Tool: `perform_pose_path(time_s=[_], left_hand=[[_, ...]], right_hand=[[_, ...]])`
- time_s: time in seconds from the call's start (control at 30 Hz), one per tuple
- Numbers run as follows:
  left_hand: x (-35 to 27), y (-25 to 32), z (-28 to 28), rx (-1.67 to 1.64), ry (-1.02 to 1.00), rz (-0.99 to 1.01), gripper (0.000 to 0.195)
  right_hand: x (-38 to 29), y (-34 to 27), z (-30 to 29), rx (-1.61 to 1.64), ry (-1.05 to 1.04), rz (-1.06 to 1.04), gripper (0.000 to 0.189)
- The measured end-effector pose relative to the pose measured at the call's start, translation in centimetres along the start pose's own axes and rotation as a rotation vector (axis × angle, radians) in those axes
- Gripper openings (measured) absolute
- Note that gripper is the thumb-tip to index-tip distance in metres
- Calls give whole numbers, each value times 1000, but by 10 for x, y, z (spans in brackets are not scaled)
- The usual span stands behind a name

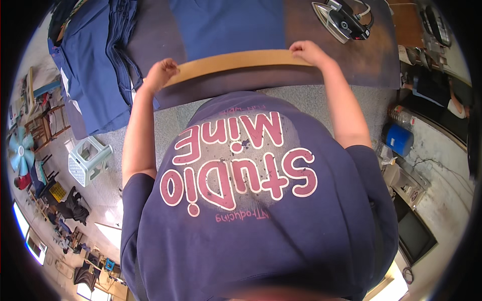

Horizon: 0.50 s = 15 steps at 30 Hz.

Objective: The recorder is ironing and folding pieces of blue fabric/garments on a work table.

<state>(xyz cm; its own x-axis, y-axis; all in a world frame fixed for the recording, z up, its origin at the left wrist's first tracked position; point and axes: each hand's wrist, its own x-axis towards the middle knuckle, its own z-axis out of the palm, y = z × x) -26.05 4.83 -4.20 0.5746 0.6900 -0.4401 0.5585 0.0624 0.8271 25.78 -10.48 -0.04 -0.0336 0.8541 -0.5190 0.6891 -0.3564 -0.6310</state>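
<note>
A long tan strip, perhaps card, spans the front edge of the dark ironing surface. My left hand grips it near its left end, and my right hand pinches it near the right end. Just beyond the strip lies a flat piece of blue fabric; whether the strip rests on the fabric's near edge cannot be told. An iron with a black body and metal soleplate sits on the surface beyond my right hand.
Folded blue garments are piled at the left and hang over the table edge. A pale plastic stool stands on the floor at left, near a blue fan. On the right are a blue container and another person.
</note>
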Motion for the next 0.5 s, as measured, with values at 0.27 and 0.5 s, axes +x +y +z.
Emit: perform_pose_path(time_s=[0.27,0.5], left_hand=[[50,30,-5,415,-12,-143,32],[59,19,-3,659,18,-190,34]], right_hand=[[54,14,-18,-130,-80,39,21],[57,0,-7,-381,2,152,25]])
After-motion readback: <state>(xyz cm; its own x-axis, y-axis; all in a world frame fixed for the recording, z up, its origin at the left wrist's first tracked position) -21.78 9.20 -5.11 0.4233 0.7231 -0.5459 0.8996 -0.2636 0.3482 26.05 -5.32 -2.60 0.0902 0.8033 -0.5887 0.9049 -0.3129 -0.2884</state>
